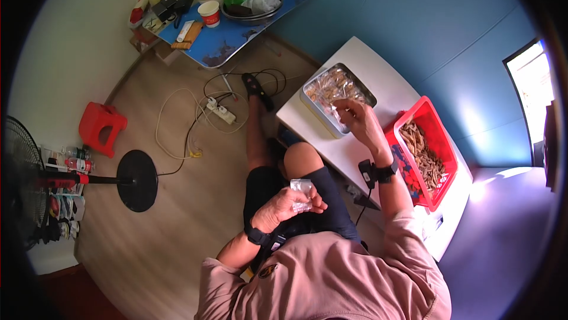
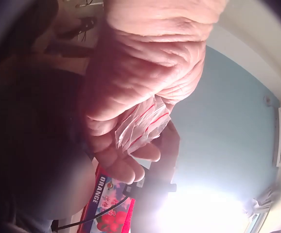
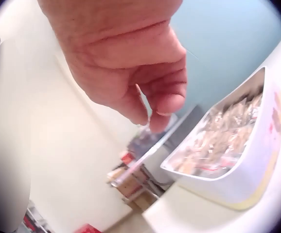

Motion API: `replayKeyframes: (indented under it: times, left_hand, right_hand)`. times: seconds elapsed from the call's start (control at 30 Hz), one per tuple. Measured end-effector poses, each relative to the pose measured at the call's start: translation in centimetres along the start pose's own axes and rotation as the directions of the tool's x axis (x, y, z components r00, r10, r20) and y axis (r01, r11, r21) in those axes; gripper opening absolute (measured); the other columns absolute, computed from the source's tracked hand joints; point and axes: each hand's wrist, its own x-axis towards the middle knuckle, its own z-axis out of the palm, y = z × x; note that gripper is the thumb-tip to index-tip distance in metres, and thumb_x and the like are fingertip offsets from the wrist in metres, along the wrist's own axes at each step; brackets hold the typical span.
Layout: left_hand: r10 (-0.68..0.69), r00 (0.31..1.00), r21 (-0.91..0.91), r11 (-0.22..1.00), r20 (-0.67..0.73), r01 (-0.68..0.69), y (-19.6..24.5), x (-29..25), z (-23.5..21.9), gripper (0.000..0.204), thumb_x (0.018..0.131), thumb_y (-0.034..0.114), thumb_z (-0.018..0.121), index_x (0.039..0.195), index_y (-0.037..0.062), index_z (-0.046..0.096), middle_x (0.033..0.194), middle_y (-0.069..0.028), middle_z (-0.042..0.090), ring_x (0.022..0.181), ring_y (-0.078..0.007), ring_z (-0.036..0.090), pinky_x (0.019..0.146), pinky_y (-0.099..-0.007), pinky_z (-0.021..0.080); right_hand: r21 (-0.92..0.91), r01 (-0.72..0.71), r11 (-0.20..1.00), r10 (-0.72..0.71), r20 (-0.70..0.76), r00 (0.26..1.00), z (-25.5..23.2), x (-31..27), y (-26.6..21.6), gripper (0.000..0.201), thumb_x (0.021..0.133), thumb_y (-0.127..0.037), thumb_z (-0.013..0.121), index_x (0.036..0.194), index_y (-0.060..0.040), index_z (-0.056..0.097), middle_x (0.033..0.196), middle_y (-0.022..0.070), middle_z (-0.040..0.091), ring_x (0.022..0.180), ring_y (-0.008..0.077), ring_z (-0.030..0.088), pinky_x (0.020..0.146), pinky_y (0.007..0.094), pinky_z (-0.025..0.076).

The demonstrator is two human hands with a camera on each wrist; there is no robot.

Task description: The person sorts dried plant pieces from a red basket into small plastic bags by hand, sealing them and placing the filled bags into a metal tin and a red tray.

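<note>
My left hand (image 1: pixel 282 206) is over my lap and holds a small stack of clear zip bags (image 2: pixel 143 124) with red seal lines, the fingers curled about them. The same zip bags (image 1: pixel 301 194) catch the light in the head view. My right hand (image 1: pixel 362 120) hovers at the near rim of a rectangular tin (image 1: pixel 324 114), its fingers loosely bent. Nothing shows between thumb and fingertips in the right wrist view. Inside the tin lie many filled clear bags (image 3: pixel 223 138) with brownish contents. Beside my right forearm stands a red basket (image 1: pixel 448 160) with dried brown pieces (image 1: pixel 423 151).
The tin and basket share a white table (image 1: pixel 307 120). Ahead, a blue table (image 1: pixel 236 39) carries bowls, a paper cup and bags. Cables and a power strip (image 1: pixel 220 111) lie on the floor. A red stool (image 1: pixel 102 128) and a fan (image 1: pixel 137 181) stand at left.
</note>
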Motion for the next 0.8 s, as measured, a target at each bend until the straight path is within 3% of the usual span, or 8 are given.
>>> replayKeyframes:
  times: [0.07,0.13,0.27,0.37,0.6,0.67,0.7,0.8]
  left_hand:
    - [0.057,0.997,0.036,0.998,-0.049,-0.055,0.7,-0.5,-0.4,0.011,0.068,0.003,0.051,0.079,0.0033,0.053,0.078,-0.0118,0.060,0.086,-0.0340,0.065,0.079,-0.0429,0.054]
    - [0.095,0.993,0.030,0.995,-0.067,-0.093,1.3,-1.1,-1.4,0.014,0.064,0.002,0.050,0.078,0.0043,0.052,0.073,-0.0086,0.056,0.077,-0.0294,0.061,0.072,-0.0388,0.051]
    - [0.120,0.983,-0.129,0.982,-0.140,-0.138,1.9,-2.2,-4.3,0.014,0.063,0.001,0.053,0.076,0.0060,0.050,0.073,-0.0074,0.053,0.075,-0.0265,0.058,0.069,-0.0371,0.048]
    - [0.146,0.967,-0.115,0.978,-0.210,-0.173,2.8,-3.0,-5.3,0.013,0.065,0.001,0.050,0.077,0.0057,0.050,0.073,-0.0075,0.053,0.071,-0.0248,0.056,0.064,-0.0347,0.047]
    - [0.158,0.946,-0.082,0.979,-0.282,-0.187,4.5,-2.0,-6.8,0.007,0.073,0.003,0.054,0.079,0.0057,0.053,0.074,-0.0082,0.057,0.073,-0.0243,0.059,0.064,-0.0327,0.049]
    - [0.164,0.945,-0.080,0.978,-0.284,-0.194,4.8,-1.5,-6.6,0.006,0.075,0.003,0.055,0.080,0.0055,0.055,0.075,-0.0083,0.058,0.073,-0.0240,0.060,0.064,-0.0323,0.049]
    - [0.165,0.943,-0.076,0.978,-0.288,-0.195,5.0,-1.3,-6.3,0.005,0.076,0.004,0.056,0.081,0.0053,0.056,0.075,-0.0083,0.059,0.073,-0.0234,0.060,0.063,-0.0318,0.049]
    - [0.211,0.938,-0.038,0.973,-0.274,-0.229,5.1,-0.8,-5.4,0.005,0.079,0.005,0.057,0.083,0.0048,0.058,0.074,-0.0079,0.059,0.072,-0.0222,0.060,0.063,-0.0308,0.048]
  right_hand:
    - [-0.264,0.104,0.959,-0.116,-0.031,0.993,0.3,2.8,1.5,0.025,0.085,-0.012,0.058,0.108,-0.0080,0.068,0.089,0.0151,0.070,0.079,0.0318,0.067,0.071,0.0397,0.052]
    - [-0.408,0.076,0.910,-0.092,-0.018,0.996,1.5,4.8,4.0,0.026,0.084,-0.016,0.060,0.108,-0.0110,0.068,0.090,0.0174,0.069,0.081,0.0366,0.066,0.072,0.0446,0.052]
    - [-0.544,-0.036,0.839,0.043,0.001,0.999,3.5,7.2,5.5,0.025,0.083,-0.021,0.058,0.103,-0.0096,0.067,0.082,0.0206,0.067,0.077,0.0404,0.065,0.070,0.0495,0.051]
    - [-0.579,-0.051,0.814,0.056,-0.010,0.998,4.7,8.3,6.2,0.025,0.081,-0.023,0.059,0.100,-0.0085,0.067,0.083,0.0207,0.067,0.078,0.0401,0.065,0.070,0.0491,0.050]
    - [-0.512,-0.013,0.859,0.010,-0.010,1.000,4.7,8.6,7.4,0.021,0.078,-0.020,0.061,0.088,-0.0033,0.067,0.085,0.0205,0.067,0.075,0.0382,0.064,0.070,0.0455,0.051]
    - [-0.254,-0.086,0.963,0.064,-0.093,0.994,4.4,8.3,6.5,0.018,0.076,-0.016,0.063,0.083,-0.0007,0.066,0.079,0.0175,0.066,0.069,0.0315,0.065,0.067,0.0393,0.052]
    - [-0.256,-0.084,0.963,0.062,-0.093,0.994,4.1,8.0,6.0,0.018,0.076,-0.016,0.063,0.083,-0.0007,0.066,0.079,0.0175,0.066,0.069,0.0315,0.065,0.067,0.0393,0.052]
    - [-0.004,-0.167,0.986,0.166,-0.092,0.982,3.3,7.1,5.3,0.012,0.073,-0.009,0.065,0.078,0.0008,0.062,0.071,0.0107,0.064,0.065,0.0210,0.063,0.064,0.0322,0.051]
